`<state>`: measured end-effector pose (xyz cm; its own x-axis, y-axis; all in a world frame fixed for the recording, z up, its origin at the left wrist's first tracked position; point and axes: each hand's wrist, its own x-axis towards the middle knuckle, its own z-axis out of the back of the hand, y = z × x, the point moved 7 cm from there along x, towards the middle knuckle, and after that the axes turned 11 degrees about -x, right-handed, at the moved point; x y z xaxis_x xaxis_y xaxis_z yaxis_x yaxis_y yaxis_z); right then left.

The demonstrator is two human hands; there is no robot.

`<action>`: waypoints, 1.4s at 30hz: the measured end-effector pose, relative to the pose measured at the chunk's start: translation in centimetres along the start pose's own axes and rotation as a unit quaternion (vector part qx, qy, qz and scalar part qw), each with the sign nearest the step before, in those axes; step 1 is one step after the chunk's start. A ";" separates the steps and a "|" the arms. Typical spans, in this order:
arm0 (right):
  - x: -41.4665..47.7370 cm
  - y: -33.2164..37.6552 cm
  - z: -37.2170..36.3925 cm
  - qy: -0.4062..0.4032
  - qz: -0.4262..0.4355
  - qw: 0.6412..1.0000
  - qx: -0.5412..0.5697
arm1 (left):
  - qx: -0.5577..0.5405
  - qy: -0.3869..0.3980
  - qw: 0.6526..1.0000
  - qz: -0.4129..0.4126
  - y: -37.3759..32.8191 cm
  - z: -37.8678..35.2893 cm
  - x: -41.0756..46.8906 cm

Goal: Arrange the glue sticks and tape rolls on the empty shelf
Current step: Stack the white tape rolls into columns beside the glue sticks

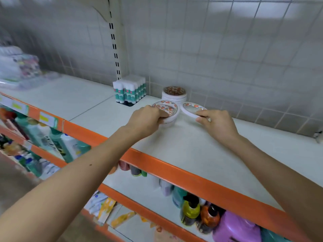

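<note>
On the white shelf [192, 151] with an orange front edge, a block of white and teal glue sticks [130, 91] stands upright at the back by the wall. To its right sits a stack of white tape rolls [174, 96]. In front of that stack, my left hand [147, 119] grips a short stack of tape rolls [167, 110] resting on the shelf. My right hand [216, 122] pinches a single thin tape roll [191, 110], tilted just above the shelf beside the left stack.
Packaged goods [19, 67] lie at the shelf's far left. Lower shelves hold bottles [191, 210] and a purple container [239, 227]. A slotted upright [114, 48] runs up the tiled wall behind the glue sticks.
</note>
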<state>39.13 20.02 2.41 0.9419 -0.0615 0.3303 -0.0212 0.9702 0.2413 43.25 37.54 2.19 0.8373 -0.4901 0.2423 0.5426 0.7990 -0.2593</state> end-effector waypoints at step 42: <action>2.5 5.0 -7.3 -0.008 -0.241 0.956 0.166 | -0.377 0.135 0.912 -0.086 9.1 -2.3 6.9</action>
<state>43.78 26.41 -2.20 0.8638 -0.4888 0.1219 0.3056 0.7008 0.6445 54.14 40.63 -0.66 0.6659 -0.7350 0.1277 0.4742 0.2849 -0.8331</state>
